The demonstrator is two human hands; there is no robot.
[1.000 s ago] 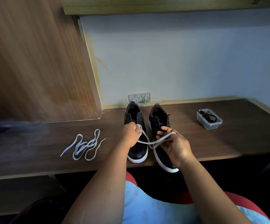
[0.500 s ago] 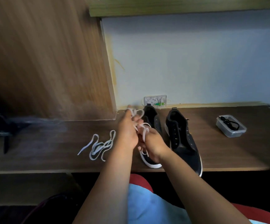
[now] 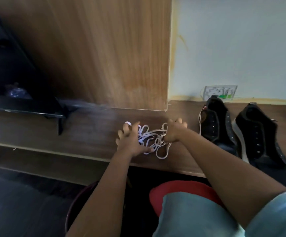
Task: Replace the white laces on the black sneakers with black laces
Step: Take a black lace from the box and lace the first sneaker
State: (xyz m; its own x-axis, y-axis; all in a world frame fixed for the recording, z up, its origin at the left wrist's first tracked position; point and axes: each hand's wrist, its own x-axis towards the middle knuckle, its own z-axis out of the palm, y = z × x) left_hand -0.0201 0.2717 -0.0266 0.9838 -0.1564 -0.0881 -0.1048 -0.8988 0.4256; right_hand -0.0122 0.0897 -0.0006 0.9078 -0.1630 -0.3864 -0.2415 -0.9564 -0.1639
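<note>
Closest to the camera are a light blue sleeve (image 3: 274, 214) and something red (image 3: 178, 190) low down in the lap. Two bare arms reach out from there to the brown counter (image 3: 87, 134).

The left hand (image 3: 130, 142) lies on the counter with its fingers spread wide apart. The fingers press down on the left side of a pile of white laces (image 3: 153, 139). The thumb touches a loop at the near side of the pile.

The right hand (image 3: 174, 132) is curled tight around a bunch of the same white laces on the right side of the pile. The laces lie in a messy tangle between the two hands, with one loop hanging toward the near edge of the counter.

Just to the right of the right hand stand two black sneakers (image 3: 238, 132), side by side, toes toward the person. Their lace holes show as little dots.

Farther back are a wooden panel (image 3: 104, 57), a pale wall (image 3: 241, 40), and a wall socket (image 3: 220, 92) behind the sneakers. Far left sits a dark stand (image 3: 24, 106).
</note>
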